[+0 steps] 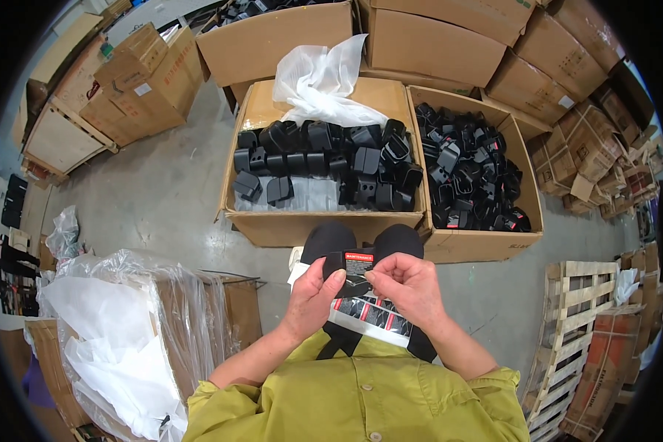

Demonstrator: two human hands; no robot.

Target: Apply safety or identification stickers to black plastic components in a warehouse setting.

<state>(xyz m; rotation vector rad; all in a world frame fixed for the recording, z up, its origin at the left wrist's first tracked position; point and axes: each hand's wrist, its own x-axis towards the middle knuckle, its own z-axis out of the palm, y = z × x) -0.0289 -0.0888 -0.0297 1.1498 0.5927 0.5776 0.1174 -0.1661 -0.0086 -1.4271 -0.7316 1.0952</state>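
Over my lap, my left hand (pixel 313 292) grips a black plastic part (pixel 334 263) by its left side, thumb on top. A black label with a red heading (pixel 359 264) lies against the part's face. The thumb and forefinger of my right hand (pixel 411 285) are pinched together at the label's lower right edge; whether the label is fully stuck down cannot be made out. Beneath both hands, a white sheet of similar red-and-black labels (pixel 376 317) rests across my thighs.
Ahead stands an open cardboard box (pixel 272 229) with rows of black parts and white wrapping (pixel 320 85). To its right, another box (pixel 486 247) holds a jumbled heap of labelled black parts. A plastic-covered carton (pixel 118 331) is at left, a wooden pallet (pixel 571 324) at right.
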